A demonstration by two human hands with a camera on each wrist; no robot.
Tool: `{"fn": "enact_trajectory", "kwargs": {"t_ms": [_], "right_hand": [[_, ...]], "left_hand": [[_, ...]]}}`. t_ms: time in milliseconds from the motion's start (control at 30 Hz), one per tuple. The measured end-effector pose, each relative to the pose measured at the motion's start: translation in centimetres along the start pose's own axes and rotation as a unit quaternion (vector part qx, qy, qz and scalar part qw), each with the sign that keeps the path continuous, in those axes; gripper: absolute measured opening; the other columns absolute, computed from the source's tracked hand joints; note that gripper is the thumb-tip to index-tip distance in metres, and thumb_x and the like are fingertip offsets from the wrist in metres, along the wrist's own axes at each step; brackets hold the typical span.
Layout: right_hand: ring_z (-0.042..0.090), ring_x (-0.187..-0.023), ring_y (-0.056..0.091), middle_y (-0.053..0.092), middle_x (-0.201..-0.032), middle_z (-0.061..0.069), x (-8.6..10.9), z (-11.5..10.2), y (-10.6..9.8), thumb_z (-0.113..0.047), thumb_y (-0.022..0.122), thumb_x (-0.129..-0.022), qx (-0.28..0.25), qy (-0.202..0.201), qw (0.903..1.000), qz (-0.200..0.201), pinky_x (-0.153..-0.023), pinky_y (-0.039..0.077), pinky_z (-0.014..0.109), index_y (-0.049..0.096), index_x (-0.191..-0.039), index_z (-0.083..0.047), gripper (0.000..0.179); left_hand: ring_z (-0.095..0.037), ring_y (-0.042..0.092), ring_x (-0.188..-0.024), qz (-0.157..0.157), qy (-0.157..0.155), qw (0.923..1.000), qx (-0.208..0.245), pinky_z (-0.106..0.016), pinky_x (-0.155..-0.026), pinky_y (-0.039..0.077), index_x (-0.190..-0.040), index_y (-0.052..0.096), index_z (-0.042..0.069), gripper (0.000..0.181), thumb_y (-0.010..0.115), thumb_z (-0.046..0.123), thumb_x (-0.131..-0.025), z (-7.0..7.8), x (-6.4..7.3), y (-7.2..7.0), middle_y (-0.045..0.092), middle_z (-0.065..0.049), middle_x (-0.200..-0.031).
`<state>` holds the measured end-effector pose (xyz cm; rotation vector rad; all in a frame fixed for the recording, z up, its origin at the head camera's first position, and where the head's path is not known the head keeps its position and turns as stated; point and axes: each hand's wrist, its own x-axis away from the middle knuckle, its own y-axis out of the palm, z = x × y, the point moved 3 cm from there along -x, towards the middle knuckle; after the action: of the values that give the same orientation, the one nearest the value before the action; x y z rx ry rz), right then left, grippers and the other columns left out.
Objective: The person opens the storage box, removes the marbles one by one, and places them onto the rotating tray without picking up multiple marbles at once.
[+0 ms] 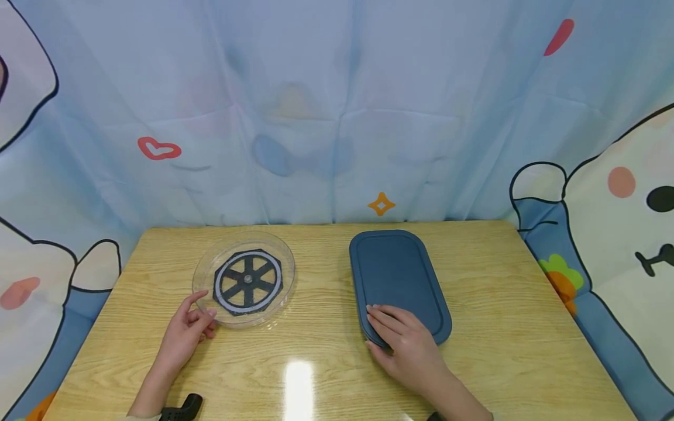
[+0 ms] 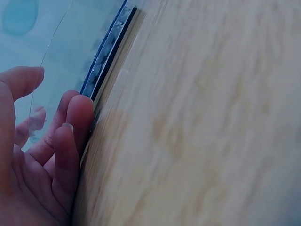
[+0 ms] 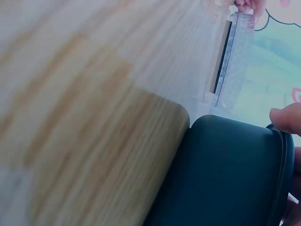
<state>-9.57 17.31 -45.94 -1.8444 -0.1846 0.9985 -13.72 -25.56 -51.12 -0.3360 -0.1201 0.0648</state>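
A clear round tray (image 1: 288, 275) lies on the left of the table, a dark spoked wheel-like piece (image 1: 248, 279) with a pale ring showing in its base. At its near left rim is my left hand (image 1: 181, 336), with one finger on the rim and the others bent loosely beside the wall. The left wrist view shows these fingers (image 2: 77, 113) close against the tray's side. To the right lies a dark blue rectangular box (image 1: 400, 269) with a rimmed lid. My right hand (image 1: 405, 345) rests on the lid's near left corner, its thumb (image 3: 286, 117) at the lid's edge.
The wooden table (image 1: 321, 345) ends at the back against a light blue printed curtain (image 1: 316, 117). A black device (image 1: 181, 407) is worn on the left wrist. Bare wood separates the tray and the box.
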Motion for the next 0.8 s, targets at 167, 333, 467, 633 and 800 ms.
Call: {"fn": "enact_trajectory", "kwargs": {"t_ms": [167,333,467,633,800], "right_hand": [[0.025,-0.118,0.060,0.067,-0.126,0.007,0.1,0.0,-0.1,-0.025,0.083,-0.079,-0.016,0.022,0.9996,0.009,-0.094,0.050,0.043,0.073,-0.117,-0.003,0.045],[0.024,-0.114,0.063,0.069,-0.121,0.008,0.0,-0.3,-0.4,-0.040,0.064,-0.097,-0.032,0.030,0.9984,0.035,-0.091,0.051,0.043,0.075,-0.111,-0.002,0.042],[0.026,-0.107,0.067,0.071,-0.116,0.009,-0.3,-0.6,-1.0,-0.039,0.060,-0.099,-0.048,0.021,0.9947,0.088,-0.085,0.054,0.043,0.076,-0.106,0.000,0.042],[0.027,-0.101,0.070,0.072,-0.112,0.010,-0.7,-0.9,-1.9,-0.032,0.062,-0.099,-0.044,0.005,0.9869,0.155,-0.089,0.054,0.036,0.077,-0.106,-0.004,0.033],[0.031,-0.094,0.072,0.073,-0.105,0.015,-1.2,-1.2,-3.2,-0.024,0.062,-0.099,-0.040,-0.019,0.9740,0.222,-0.094,0.051,0.030,0.079,-0.100,-0.003,0.027]], "left_hand": [[-0.016,0.063,-0.065,-0.011,0.002,0.9999,0.006,-0.026,-0.058,0.049,-0.147,0.037,0.007,0.052,0.060,0.019,-0.102,0.1,0.0,0.1,0.066,-0.013,-0.081],[-0.016,0.063,-0.065,-0.012,0.002,0.9999,0.009,-0.026,-0.058,0.049,-0.147,0.037,0.007,0.051,0.059,0.017,-0.102,0.0,0.0,0.1,0.065,-0.014,-0.081],[-0.016,0.063,-0.065,-0.013,0.002,0.9999,0.009,-0.026,-0.058,0.049,-0.146,0.037,0.007,0.051,0.059,0.017,-0.102,0.1,0.1,0.0,0.065,-0.014,-0.081],[-0.016,0.063,-0.065,-0.012,0.001,0.9998,0.012,-0.026,-0.058,0.049,-0.146,0.037,0.007,0.050,0.059,0.018,-0.102,0.3,0.2,0.0,0.065,-0.014,-0.082],[-0.016,0.063,-0.065,-0.012,0.001,0.9998,0.014,-0.026,-0.058,0.049,-0.146,0.038,0.006,0.050,0.058,0.017,-0.102,0.2,0.2,0.0,0.065,-0.014,-0.081]]}}
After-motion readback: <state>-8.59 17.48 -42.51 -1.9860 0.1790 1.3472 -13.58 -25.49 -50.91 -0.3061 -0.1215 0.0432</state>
